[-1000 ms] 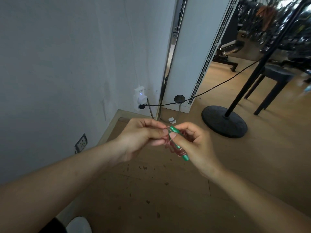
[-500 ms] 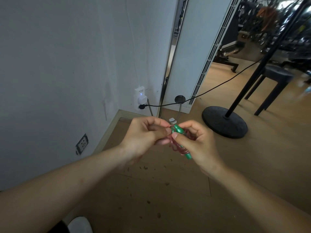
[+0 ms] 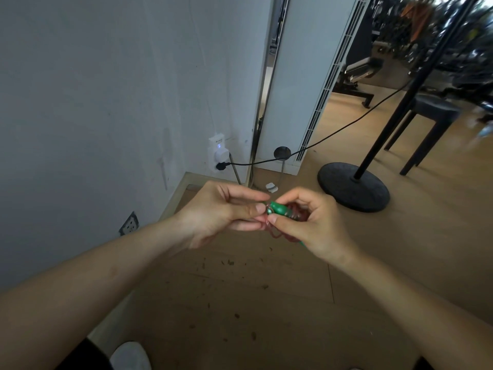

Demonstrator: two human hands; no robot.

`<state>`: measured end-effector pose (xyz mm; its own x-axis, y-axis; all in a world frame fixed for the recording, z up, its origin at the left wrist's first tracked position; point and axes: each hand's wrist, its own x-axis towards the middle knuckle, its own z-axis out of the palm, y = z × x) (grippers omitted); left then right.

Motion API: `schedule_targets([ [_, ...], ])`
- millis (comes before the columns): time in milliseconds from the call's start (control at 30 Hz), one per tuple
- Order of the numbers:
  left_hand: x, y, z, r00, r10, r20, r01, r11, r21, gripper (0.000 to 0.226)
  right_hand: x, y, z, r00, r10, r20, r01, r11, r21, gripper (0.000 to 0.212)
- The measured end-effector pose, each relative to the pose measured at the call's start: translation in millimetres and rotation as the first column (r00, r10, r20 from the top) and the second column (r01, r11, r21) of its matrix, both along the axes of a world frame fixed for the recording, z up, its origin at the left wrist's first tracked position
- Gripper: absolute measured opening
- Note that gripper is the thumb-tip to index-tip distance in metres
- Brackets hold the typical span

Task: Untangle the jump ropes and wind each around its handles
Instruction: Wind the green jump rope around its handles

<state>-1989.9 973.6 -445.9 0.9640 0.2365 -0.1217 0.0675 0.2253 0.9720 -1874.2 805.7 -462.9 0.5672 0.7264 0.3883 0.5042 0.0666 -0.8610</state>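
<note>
I hold one jump rope in front of me above the wooden floor. My right hand [image 3: 312, 225] grips the green handles [image 3: 278, 208], with thin red rope [image 3: 277, 233] coiled round them and a loop hanging below my thumb. The lower end of the handles is hidden behind my right palm. My left hand [image 3: 224, 212] pinches the red rope at the top end of the handles, thumb against fingertips. No other jump rope is in view.
A grey wall [image 3: 106, 102] stands close on the left with a plugged socket [image 3: 218, 153] and black cable [image 3: 333, 132]. A black stand with round base [image 3: 352, 186] and a dark stool [image 3: 426, 121] are to the right. Debris specks lie on the floor [image 3: 240, 303].
Both hands have stayed together with the rope and drifted slightly right. The handles have tilted, so less of their lower green end shows below my right hand.
</note>
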Motion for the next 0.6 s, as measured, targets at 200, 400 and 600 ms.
schedule_targets([
  [200,-2.0,6.8,1.4,0.990,-0.116,0.078,0.091,0.959,0.267,0.022,2.5,-5.3,4.5,0.997,0.071,0.038,-0.068,0.995,-0.076,0.018],
  [400,-0.1,17.5,6.7,0.982,-0.187,-0.032,0.182,0.879,0.442,0.018,6.2,-5.7,6.0,0.991,0.137,-0.008,-0.137,0.983,-0.120,0.021],
  [600,6.4,28.9,0.5,0.998,-0.010,0.059,-0.016,0.906,0.423,0.010,14.6,-5.5,7.0,0.983,0.097,-0.156,-0.115,0.987,-0.111,0.026],
])
